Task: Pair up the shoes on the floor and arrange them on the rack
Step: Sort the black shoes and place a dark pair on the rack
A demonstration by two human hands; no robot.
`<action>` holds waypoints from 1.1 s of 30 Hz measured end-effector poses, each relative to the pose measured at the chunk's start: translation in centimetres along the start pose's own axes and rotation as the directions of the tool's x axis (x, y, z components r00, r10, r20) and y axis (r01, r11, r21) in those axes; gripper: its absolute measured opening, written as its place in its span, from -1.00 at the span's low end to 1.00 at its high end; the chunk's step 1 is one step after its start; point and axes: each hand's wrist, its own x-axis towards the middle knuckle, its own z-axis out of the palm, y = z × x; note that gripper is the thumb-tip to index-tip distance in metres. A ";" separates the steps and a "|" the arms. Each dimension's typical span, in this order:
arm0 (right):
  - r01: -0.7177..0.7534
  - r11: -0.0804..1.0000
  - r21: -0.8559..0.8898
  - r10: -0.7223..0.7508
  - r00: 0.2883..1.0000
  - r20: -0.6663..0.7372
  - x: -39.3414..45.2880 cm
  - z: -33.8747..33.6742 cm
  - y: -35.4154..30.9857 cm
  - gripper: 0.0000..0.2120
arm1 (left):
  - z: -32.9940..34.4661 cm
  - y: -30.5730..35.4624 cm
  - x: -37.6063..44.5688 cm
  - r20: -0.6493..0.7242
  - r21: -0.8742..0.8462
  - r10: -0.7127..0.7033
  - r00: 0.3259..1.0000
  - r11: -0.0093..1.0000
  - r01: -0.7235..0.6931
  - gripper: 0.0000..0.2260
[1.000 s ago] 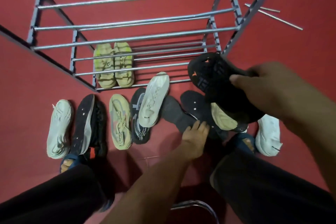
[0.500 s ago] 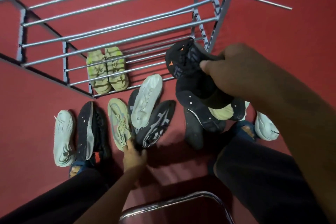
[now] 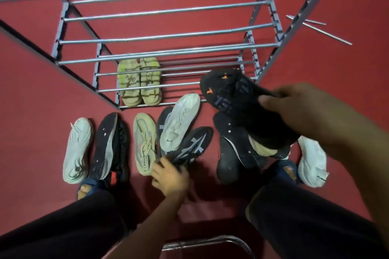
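My right hand [image 3: 303, 111] holds a black shoe with orange marks [image 3: 233, 92] in the air, sole up, just right of the rack's lowest shelf. My left hand [image 3: 170, 174] grips the heel of a black shoe with grey stripes [image 3: 193, 143] on the floor. A metal rack [image 3: 168, 65] stands ahead with a yellow-green pair [image 3: 139, 82] on its bottom shelf. On the red floor lie a white shoe [image 3: 76, 150], a black shoe on its side [image 3: 109, 147], a beige shoe [image 3: 145, 143], a white shoe sole-up [image 3: 181, 120], black shoes [image 3: 233, 149] and a white shoe [image 3: 311, 160].
My legs in dark trousers and feet in blue sandals [image 3: 90, 187] flank the shoes. A chrome chair frame [image 3: 208, 244] sits under me. Two loose metal rods [image 3: 320, 29] lie on the floor right of the rack.
My left hand moved left from the black shoes at centre and took the striped black shoe, turning it upright. My right hand stayed raised with the black shoe.
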 end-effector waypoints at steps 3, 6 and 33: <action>0.003 0.997 0.083 0.005 0.995 -0.100 -0.6 -2.4 0.8 -0.79 | 1.4 3.2 -3.5 0.089 -0.160 0.228 0.969 0.964 -0.212 -0.58; 0.011 0.990 0.143 0.021 0.976 -0.215 -1.6 -3.6 1.5 -0.88 | 3.5 7.1 -5.7 0.240 -0.162 0.282 0.929 0.955 -0.248 -0.54; -0.010 0.996 0.094 0.025 0.986 -0.167 -0.5 -4.1 1.6 -0.65 | 3.9 3.8 -3.2 0.373 0.500 0.522 0.767 0.583 -0.641 -0.72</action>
